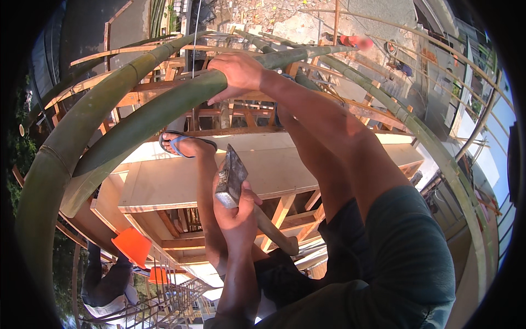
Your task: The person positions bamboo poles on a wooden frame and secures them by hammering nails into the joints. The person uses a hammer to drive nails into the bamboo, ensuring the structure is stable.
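Observation:
My left hand (236, 211) is closed around a hammer (232, 178), gripping it close under the head. That dark metal head has a square face at one end and a tapering, pointed blade at the other. Its wooden handle (276, 233) slants down to the right below my fist. My right hand (239, 74) reaches forward, its fingers wrapped over a thick green bamboo pole (159, 112). Toward the left, this pole meets or overlaps another thick bamboo pole (74, 129) that curves along the rim; whether they are tied cannot be seen.
My sandalled foot (189, 145) stands on a pale plywood box form (208, 178) with timber framing beneath. More bamboo poles (383, 98) cross at the right. A person (109, 285) and orange bucket-shaped things (133, 247) are at lower left. Another person in red (353, 42) is far below, near rubble.

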Tool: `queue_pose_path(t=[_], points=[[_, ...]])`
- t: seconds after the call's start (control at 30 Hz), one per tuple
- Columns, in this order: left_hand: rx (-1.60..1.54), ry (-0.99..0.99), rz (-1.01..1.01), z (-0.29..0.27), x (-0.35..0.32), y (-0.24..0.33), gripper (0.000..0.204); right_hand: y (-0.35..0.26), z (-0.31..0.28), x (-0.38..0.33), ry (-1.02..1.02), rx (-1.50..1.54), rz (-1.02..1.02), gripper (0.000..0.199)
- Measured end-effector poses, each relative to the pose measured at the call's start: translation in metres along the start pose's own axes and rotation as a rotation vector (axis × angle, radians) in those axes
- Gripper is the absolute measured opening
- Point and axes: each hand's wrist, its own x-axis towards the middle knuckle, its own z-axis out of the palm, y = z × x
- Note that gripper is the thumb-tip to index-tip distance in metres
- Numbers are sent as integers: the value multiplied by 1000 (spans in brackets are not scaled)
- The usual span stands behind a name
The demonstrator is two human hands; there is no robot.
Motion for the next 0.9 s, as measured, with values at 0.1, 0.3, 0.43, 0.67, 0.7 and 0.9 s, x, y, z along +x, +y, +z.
queue_pose_path(t=[0.1, 0.3, 0.43, 0.67, 0.7, 0.9], points=[[-4, 0, -17, -1, -3, 4, 49, -30, -7, 8, 33, 58, -62, 79], [7, -7, -8, -4, 3, 6, 47, -88, -4, 17, 186, 159, 2, 89], [-6, -18, -11, -7, 9, 3, 46, -57, -10, -6, 91, -1, 71, 94], [-19, -31, -30, -11, 4, 6, 48, -30, -6, -11, 57, 83, 109, 81], [-33, -27, -24, -11, 1, 5, 48, -36, -4, -8, 103, 77, 75, 79], [-65, -7, 23, -9, -2, 7, 49, -95, -20, 7, 129, 98, 56, 81]])
